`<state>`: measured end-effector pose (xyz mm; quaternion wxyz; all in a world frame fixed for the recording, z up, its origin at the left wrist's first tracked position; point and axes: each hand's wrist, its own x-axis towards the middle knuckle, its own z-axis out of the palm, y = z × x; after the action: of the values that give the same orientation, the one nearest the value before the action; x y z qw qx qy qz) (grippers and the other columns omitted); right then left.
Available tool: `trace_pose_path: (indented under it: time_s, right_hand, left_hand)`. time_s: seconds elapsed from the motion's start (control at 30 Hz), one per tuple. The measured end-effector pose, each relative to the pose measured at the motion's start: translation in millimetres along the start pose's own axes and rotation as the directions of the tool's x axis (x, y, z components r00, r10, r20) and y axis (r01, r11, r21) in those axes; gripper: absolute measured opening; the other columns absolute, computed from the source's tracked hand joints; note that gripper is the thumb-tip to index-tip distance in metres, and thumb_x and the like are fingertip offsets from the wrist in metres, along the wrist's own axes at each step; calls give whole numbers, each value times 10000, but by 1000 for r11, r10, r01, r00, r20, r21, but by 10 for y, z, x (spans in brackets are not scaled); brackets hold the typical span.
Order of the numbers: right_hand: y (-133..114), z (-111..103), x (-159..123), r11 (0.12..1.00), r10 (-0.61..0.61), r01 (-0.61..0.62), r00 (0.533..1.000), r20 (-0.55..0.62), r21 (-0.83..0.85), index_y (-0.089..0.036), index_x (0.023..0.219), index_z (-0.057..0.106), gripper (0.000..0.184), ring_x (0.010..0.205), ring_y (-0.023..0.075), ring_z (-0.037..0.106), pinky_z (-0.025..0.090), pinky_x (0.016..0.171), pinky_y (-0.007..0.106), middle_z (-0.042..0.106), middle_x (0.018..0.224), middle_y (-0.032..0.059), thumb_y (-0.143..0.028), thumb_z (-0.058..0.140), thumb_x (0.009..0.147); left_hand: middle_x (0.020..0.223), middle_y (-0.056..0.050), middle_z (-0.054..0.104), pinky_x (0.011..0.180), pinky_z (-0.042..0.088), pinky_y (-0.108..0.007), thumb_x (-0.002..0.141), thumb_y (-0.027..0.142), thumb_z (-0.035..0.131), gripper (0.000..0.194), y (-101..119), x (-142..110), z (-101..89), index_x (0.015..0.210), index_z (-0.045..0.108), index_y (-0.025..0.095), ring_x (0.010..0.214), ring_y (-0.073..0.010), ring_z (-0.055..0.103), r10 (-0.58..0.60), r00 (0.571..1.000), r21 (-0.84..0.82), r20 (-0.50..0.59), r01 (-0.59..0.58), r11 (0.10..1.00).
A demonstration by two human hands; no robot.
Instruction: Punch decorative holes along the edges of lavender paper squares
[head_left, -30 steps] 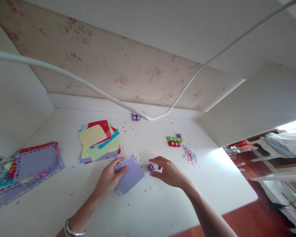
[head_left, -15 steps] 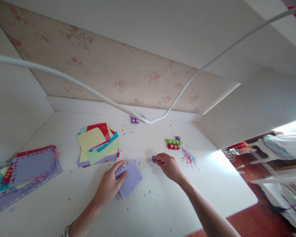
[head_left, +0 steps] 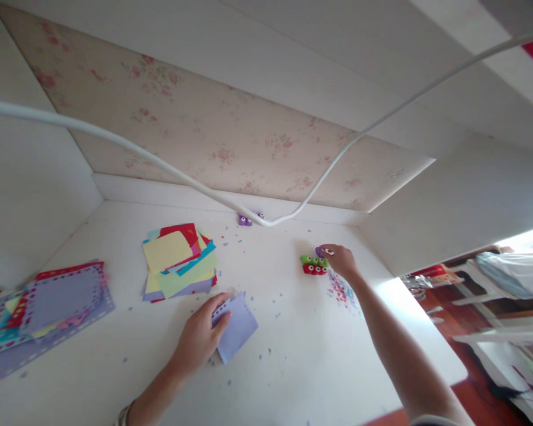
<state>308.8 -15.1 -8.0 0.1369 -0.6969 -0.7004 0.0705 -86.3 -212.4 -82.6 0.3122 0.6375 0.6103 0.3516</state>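
My left hand (head_left: 204, 325) is closed on the left edge of a purple paper sheet (head_left: 237, 331), thumb on top. Small holes run along the gripped edge. At the right, my right hand (head_left: 339, 259) pinches a small purple craft punch (head_left: 318, 251), partly hidden by the fingers. It is right beside a row of green craft punches (head_left: 308, 260) with round eye-like tops. In front of that row sits a red row (head_left: 313, 270) of the same kind. Loose punched-out bits (head_left: 340, 290) lie just below my right hand.
A stack of coloured paper (head_left: 177, 260) lies left of centre. Farther left is a pile of sheets with punched borders (head_left: 64, 299). More purple punches (head_left: 244, 220) stand by the back wall. A white cable (head_left: 190, 180) hangs across the view in front of the desk (head_left: 293, 361).
My right hand has moved right and away from me, from the middle of the desk to the green and red punches. My left hand still holds the purple sheet in about the same place.
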Motion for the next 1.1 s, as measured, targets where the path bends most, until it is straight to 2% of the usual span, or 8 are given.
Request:
trace_pose_path:
  time_s: [0.27,0.43,0.57,0.73,0.87,0.97,1.1]
  right_hand:
    - [87,116,129,993,-70,82,988,140,-81,-258,909,784,240,923,240,686,486,810,323,756,996,55,-233,557,835]
    - [-23,117,179,990,-96,108,988,122,-93,-243,1025,756,288,1010,254,668,482,898,365,734,1078,66,-264,516,867]
    - [-425,244,234,982,-172,178,980,96,-61,-220,1097,724,327,1070,246,647,465,957,373,716,1125,76,-294,469,907]
    - [-1257,640,352,944,-329,326,932,150,47,-252,1248,630,359,1041,176,653,468,964,295,664,1236,34,-295,456,938]
    - [-1815,954,561,915,-403,394,896,188,84,-183,1395,487,467,1297,207,477,358,1085,318,508,1426,84,-226,467,931]
    - [-2051,1082,694,912,-410,400,888,211,88,-143,1388,485,463,1318,239,449,342,1088,355,514,1410,134,-161,449,927]
    - [-2122,1110,715,913,-407,397,889,210,92,-176,1247,603,343,1226,243,523,361,1051,360,592,1301,131,-169,474,929]
  left_hand:
    - [1198,-68,684,960,530,-373,895,333,529,328,10,-2,-10,1198,588,221,1106,-219,648,-4,1000,-16,-8,4,1000]
    - [1221,-82,670,978,515,-378,906,337,507,346,2,-1,2,1217,579,205,1122,-217,635,-25,1000,-53,15,26,998]
    - [1247,-92,651,1008,484,-379,910,337,495,366,-11,5,11,1235,569,188,1148,-214,615,-45,998,-61,46,48,997]
    - [1268,-82,637,1030,451,-364,911,344,486,385,-4,7,-2,1255,556,187,1164,-209,599,-90,992,-81,92,98,992]
    - [1219,-81,658,990,461,-344,888,342,524,399,45,7,-50,1255,559,189,1107,-211,622,-118,985,-126,127,134,983]
    - [1056,-54,707,879,498,-309,861,342,572,404,81,16,-113,1242,567,207,960,-197,664,-133,974,-215,183,172,961]
    - [933,-30,716,728,507,-268,855,367,591,404,61,48,-181,1218,558,192,820,-179,667,-181,960,-372,215,252,893]
